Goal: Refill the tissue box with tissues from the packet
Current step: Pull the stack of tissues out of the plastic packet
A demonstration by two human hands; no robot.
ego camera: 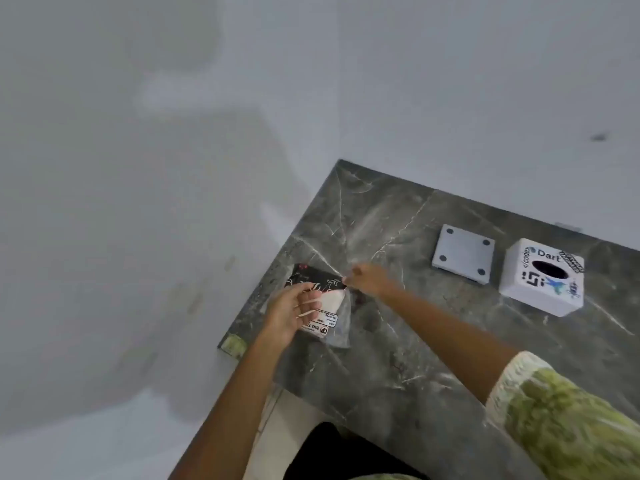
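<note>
A tissue packet (pixel 320 299) in clear plastic with a black and white printed label lies near the left edge of the dark marble table (pixel 433 341). My left hand (pixel 289 315) grips its near side. My right hand (pixel 367 278) pinches the packet's far right corner. The white cube tissue box (pixel 542 280), covered with stickers and with an oval hole on top, stands at the right of the table, apart from both hands. Beside it, to its left, lies its flat grey base plate (pixel 462 254) with round feet at the corners.
White walls (pixel 173 168) close in the table at the back and left. The table's left edge (pixel 256 296) runs just beside the packet. A green-patterned sleeve (pixel 561 420) covers my right upper arm at the lower right.
</note>
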